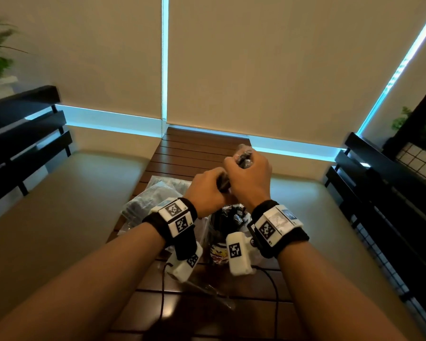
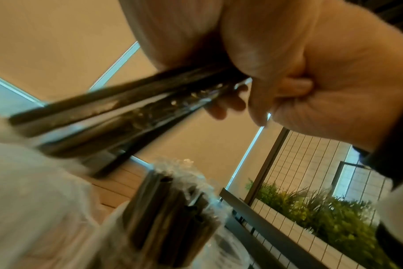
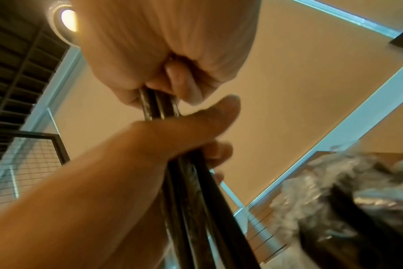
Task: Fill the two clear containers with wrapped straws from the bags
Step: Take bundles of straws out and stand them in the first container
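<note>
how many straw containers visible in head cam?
1: a clear container packed with dark wrapped straws, on the table below both hands, between the wrists. The second isn't visible; the hands or arms may hide it.

**Dark wrapped straws gripped above a filled container**

A hand (image 2: 306, 76) curls around a bundle of dark, clear-wrapped straws (image 2: 117, 112) slanting down to the left. Below stands a clear container (image 2: 173, 227) packed with upright dark straws. Crinkled clear plastic (image 2: 35, 200) blurs the left; a green plant (image 2: 322, 214) sits right.

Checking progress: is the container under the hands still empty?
No. The container holds upright wrapped straws; their tops crowd its mouth. How full, cannot tell.
</note>
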A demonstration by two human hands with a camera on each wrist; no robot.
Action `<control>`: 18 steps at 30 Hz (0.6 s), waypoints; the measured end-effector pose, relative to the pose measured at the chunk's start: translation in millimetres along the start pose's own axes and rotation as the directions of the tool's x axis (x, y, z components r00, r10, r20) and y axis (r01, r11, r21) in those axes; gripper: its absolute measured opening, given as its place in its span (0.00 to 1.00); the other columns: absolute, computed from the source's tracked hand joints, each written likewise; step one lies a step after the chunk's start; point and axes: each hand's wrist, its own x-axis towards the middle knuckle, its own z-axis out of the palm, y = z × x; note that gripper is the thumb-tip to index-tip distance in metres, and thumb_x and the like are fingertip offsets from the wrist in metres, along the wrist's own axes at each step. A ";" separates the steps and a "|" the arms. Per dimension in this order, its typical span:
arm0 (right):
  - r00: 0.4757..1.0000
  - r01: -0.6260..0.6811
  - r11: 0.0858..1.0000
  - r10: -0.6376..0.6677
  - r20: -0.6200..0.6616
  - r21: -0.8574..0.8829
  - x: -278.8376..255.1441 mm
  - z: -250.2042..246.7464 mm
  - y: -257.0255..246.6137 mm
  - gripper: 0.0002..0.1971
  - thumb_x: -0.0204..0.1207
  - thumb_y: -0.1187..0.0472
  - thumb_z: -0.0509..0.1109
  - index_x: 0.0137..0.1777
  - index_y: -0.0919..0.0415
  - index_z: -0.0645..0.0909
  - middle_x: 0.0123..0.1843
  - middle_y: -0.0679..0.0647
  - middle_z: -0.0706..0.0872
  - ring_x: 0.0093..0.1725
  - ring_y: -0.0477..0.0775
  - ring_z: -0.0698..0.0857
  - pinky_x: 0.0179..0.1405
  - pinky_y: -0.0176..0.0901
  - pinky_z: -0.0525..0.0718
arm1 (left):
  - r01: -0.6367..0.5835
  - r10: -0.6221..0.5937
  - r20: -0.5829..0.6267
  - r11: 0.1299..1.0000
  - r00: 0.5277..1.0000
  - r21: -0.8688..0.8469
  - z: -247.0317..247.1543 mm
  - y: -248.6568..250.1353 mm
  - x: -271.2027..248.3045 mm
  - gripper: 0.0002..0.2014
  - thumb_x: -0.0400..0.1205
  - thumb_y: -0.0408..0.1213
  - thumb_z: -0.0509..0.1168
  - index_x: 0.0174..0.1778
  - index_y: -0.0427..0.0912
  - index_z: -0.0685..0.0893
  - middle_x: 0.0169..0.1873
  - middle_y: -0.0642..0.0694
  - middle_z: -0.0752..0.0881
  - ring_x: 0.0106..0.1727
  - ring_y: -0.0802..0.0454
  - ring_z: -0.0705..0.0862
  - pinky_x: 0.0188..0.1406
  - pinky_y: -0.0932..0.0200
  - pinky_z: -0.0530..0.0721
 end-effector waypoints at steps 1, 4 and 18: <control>0.999 -0.036 0.999 0.036 -0.022 -0.005 1.7 -5.0 4.1 0.10 0.70 0.65 0.72 0.30 0.57 0.75 0.26 0.44 0.77 0.23 0.40 0.74 0.25 0.28 0.72 | 0.043 -0.046 0.084 0.998 0.995 0.040 1.0 -10.6 -0.6 0.24 0.67 0.45 0.82 0.53 0.46 0.80 0.45 0.51 0.85 0.45 0.53 0.85 0.44 0.57 0.85; 0.984 -0.177 0.984 0.177 -0.035 0.002 10.5 -21.6 18.5 0.08 0.69 0.65 0.71 0.33 0.55 0.76 0.28 0.44 0.77 0.21 0.38 0.72 0.22 0.29 0.72 | 0.088 -0.151 0.201 0.953 0.968 0.292 5.0 -44.2 -7.0 0.25 0.67 0.43 0.81 0.55 0.48 0.78 0.52 0.51 0.82 0.53 0.51 0.82 0.53 0.52 0.83; 0.918 -0.386 0.908 0.358 -0.173 -0.166 25.9 -35.5 57.0 0.14 0.69 0.59 0.73 0.27 0.56 0.72 0.27 0.48 0.77 0.29 0.48 0.73 0.22 0.35 0.69 | -0.052 -0.159 0.397 0.881 0.904 0.471 33.1 -89.8 -7.4 0.12 0.79 0.34 0.66 0.57 0.45 0.86 0.53 0.44 0.78 0.55 0.46 0.80 0.54 0.57 0.79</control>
